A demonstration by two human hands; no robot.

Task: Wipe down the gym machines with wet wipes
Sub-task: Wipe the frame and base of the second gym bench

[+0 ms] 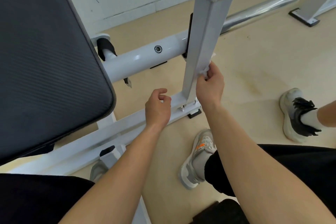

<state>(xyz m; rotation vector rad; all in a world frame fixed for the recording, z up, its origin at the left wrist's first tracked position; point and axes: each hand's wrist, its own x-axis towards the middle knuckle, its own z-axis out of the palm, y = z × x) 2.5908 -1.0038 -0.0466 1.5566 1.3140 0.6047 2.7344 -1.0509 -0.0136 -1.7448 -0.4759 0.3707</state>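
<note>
A white square upright post (205,42) of the gym machine rises in the middle of the head view. My right hand (210,83) holds a small crumpled white wet wipe (205,70) against the post's right side, low down. My left hand (158,108) hovers over the white base rail (127,122) just left of the post's foot, fingers loosely curled and holding nothing. The black padded bench (45,60) fills the left side.
A round white crossbar (145,56) with a bolt runs behind the post. A chrome bar (261,11) lies on the beige floor at the back. Another person's shoe (298,114) stands at the right; my own shoe (198,158) is below the post.
</note>
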